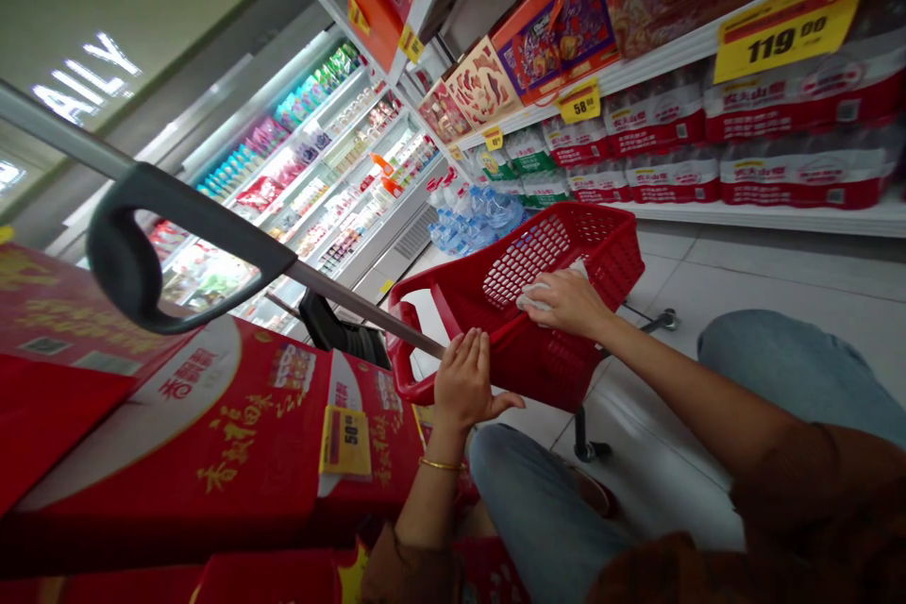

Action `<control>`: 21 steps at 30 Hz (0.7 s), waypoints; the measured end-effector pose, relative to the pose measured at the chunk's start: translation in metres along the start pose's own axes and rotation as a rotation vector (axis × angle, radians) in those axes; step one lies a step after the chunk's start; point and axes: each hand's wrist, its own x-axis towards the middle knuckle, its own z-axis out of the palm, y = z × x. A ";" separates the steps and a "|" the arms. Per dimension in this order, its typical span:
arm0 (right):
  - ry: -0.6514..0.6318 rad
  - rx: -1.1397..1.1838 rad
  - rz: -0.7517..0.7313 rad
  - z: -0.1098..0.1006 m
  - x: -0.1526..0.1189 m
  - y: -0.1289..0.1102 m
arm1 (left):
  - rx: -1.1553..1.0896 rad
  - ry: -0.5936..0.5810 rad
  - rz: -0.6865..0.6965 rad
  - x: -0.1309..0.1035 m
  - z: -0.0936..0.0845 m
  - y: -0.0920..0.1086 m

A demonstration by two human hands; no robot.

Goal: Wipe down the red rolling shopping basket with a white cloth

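Observation:
A red plastic shopping basket [510, 349] on a wheeled frame stands tilted in view before my knees. My right hand [570, 302] is closed on a white cloth [539, 293], pressed against the basket's near rim; part of the cloth shows past the fingertips. My left hand [463, 377] lies flat on the basket's near corner, fingers stretched and thumb apart. Beside its fingertips a metal pole [368, 310] reaches the basket. Farther up the pole sits a dark grey loop handle [191, 245].
Red printed boxes [233, 425] are stacked on the left with a yellow price tag [345, 442]. A shelf of packed bottles [665, 179] runs along the right. Blue-tinted water bottles [481, 219] stand on the floor behind the basket. A lit refrigerated display [311, 179] lies beyond.

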 end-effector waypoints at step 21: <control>0.110 -0.030 0.041 0.001 -0.020 -0.018 | 0.079 0.001 -0.174 0.002 0.010 0.018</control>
